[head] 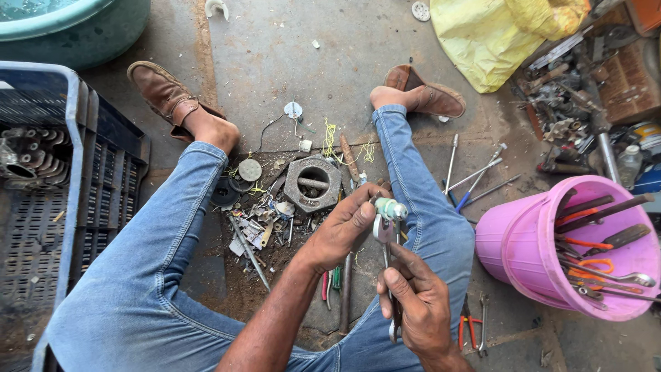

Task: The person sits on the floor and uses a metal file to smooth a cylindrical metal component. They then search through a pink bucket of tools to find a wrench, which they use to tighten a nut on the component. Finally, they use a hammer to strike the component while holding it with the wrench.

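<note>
Both hands are working over the lap: left hand [348, 224] is pinching a small pale-green capped fitting [390, 208], right hand [413, 300] is gripping a grimy steel wrench [387, 238] on it.

A crumpled yellow plastic bag [492, 38] lies on the concrete floor [275, 55] at the top right, beyond the person's right foot. At the far right edge, a small clear plastic bottle [628, 165] with a white cap stands among scrap metal. No labels, signs or screens can be made out.
</note>
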